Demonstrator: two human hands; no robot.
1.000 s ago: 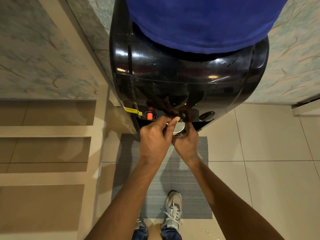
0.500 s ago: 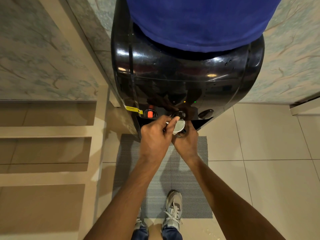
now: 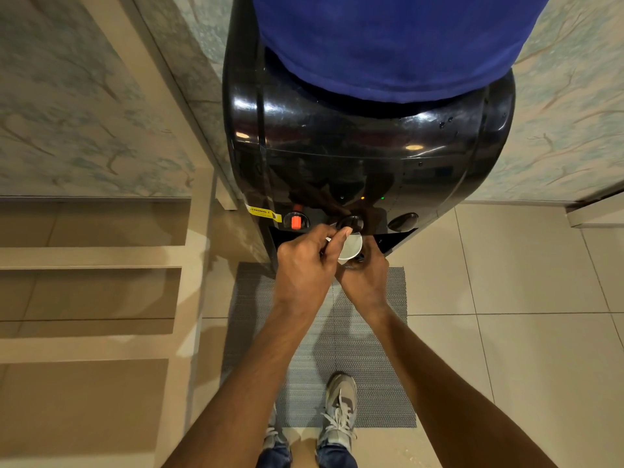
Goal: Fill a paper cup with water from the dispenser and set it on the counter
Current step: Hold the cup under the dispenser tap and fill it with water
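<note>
I count one paper cup (image 3: 351, 246), white, pinched at its rim by my left hand (image 3: 304, 268) and cupped from below by my right hand (image 3: 366, 278): two hands on one cup. One black dispenser (image 3: 364, 157) stands just beyond them, carrying one blue bottle (image 3: 388, 45). Along its front, just past my fingers, I count three taps: one red-orange tap (image 3: 296, 221) off to the left of my left hand, one middle tap (image 3: 351, 222) directly above the cup, one dark tap (image 3: 403, 221) to the right of my right hand. Two small lights (image 3: 372, 198) glow above them. Below my wrists lie one grey mat (image 3: 337, 349) and my two shoes (image 3: 339, 410).
</note>
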